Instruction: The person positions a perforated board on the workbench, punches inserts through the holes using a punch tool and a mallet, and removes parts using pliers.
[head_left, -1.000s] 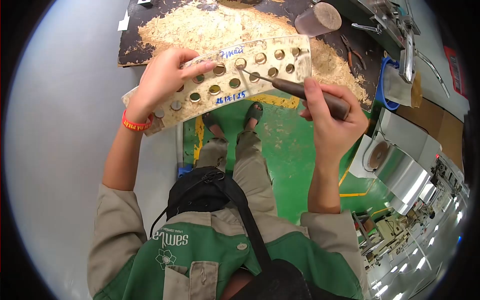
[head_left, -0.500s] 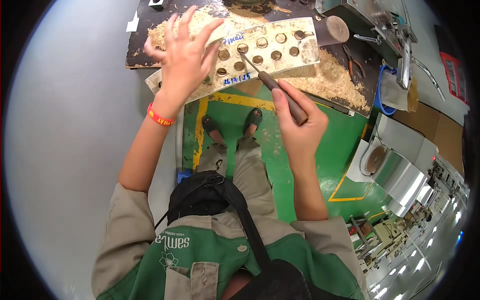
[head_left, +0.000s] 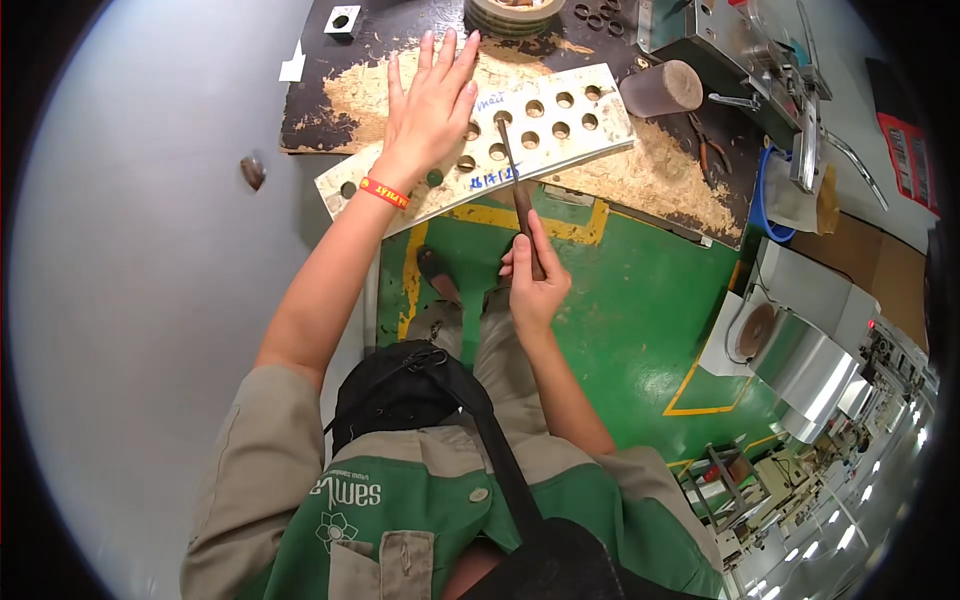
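A long pale board (head_left: 548,124) with two rows of round holes and blue handwriting lies slantwise at the bench's near edge. My left hand (head_left: 430,115) rests flat across it, fingers stretched toward the far side, covering part of the holes. In my right hand (head_left: 541,288) is a slim tool with a brown handle (head_left: 525,215) and a thin dark metal shaft. Its tip is at a hole in the upper row, near the board's middle; how deep it goes I cannot tell. A green spot (head_left: 434,178) shows in one hole beside my left wrist.
The worn bench (head_left: 665,185) carries a tape roll (head_left: 515,18), several dark rings (head_left: 597,18), a square block with a hole (head_left: 342,22), a cylinder (head_left: 662,90), pliers (head_left: 708,150) and a metal fixture (head_left: 720,50). Left, a small brown thing (head_left: 253,172) shows against grey.
My left hand has come down flat onto the board. My right hand has moved left, and the tool stands steeper. The board sits lower in view, and a small brown thing has appeared at left.
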